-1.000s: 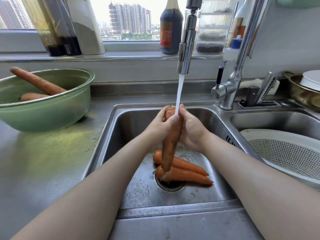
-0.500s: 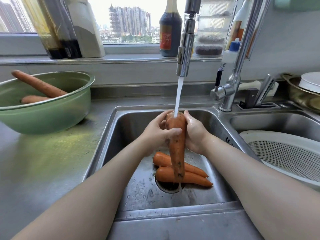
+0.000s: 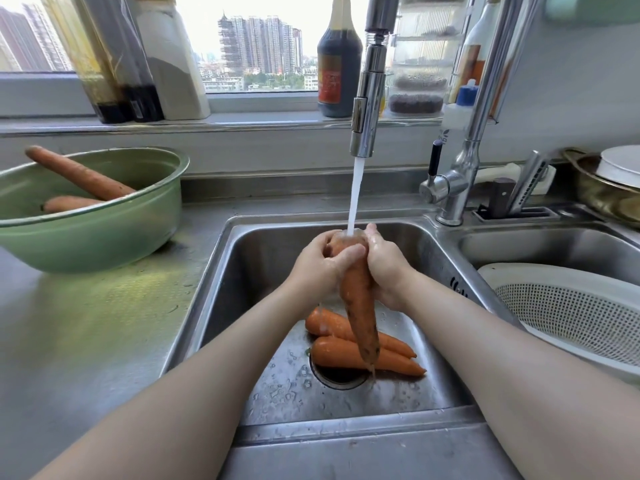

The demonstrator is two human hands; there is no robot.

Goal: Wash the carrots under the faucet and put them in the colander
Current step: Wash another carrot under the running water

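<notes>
Head view, left hand (image 3: 320,266), right hand (image 3: 385,268), fingers gripping long orange carrot (image 3: 358,306) under chrome faucet (image 3: 367,109) stream, steel sink (image 3: 263,258) below.

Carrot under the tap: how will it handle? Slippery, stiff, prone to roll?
Probably slippery: the water stream hits the top of the carrot and drips off its tip. Likely stiff: it hangs straight below the left hand and right hand, no sag. Round and tapered, so it may roll if laid down.
</notes>
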